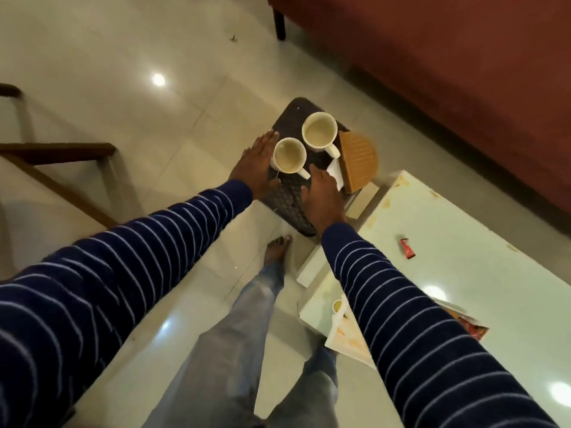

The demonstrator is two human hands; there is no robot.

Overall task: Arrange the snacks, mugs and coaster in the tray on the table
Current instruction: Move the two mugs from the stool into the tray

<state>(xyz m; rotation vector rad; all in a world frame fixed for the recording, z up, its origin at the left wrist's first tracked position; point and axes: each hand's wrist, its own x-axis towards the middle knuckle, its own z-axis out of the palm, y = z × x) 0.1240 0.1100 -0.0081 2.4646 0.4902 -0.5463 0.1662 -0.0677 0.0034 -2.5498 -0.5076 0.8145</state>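
A dark woven tray (289,200) hangs past the far corner of the white table (438,217), mostly above the floor. I cannot tell whether it rests on the table. Two empty cream mugs stand in it, one nearer (289,156) and one farther (319,131). A tan wooden coaster (358,159) leans at the tray's right side next to a white paper (336,176). My left hand (256,168) grips the tray's left edge, beside the near mug. My right hand (323,197) grips its near right edge. A small red snack wrapper (408,248) lies on the table.
More snack packets (474,327) and a pale printed packet (344,330) lie at the table's near end, partly under my right sleeve. A red sofa (448,72) runs along the back right. A wooden chair frame (61,159) stands left. My bare foot (278,251) is below the tray.
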